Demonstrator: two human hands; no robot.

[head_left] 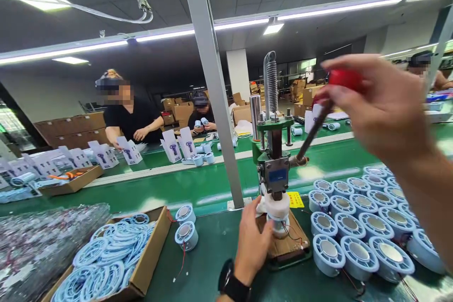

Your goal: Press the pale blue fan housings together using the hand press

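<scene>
My right hand (pixel 382 99) is closed around the red knob (pixel 345 79) of the lever (pixel 314 130) on a green hand press (pixel 276 151), holding it raised to the right. Below the ram sits a white round pressing block (pixel 277 205), and under it a light blue round fan housing (pixel 281 227) with thin wires. My left hand (pixel 253 240), with a black watch on the wrist, grips the housing from the left, thumb in front; its far fingers are partly hidden. The press stands on a brown base plate (pixel 295 240).
Rows of light blue fan housings (pixel 357 250) fill the right side. Two more housings (pixel 186 236) stand to the left, beside a carton of light blue rings (pixel 155 250) and bagged parts (pixel 46 240). A metal post (pixel 215 80) rises behind; co-workers (pixel 132 120) sit across the green conveyor (pixel 141 186).
</scene>
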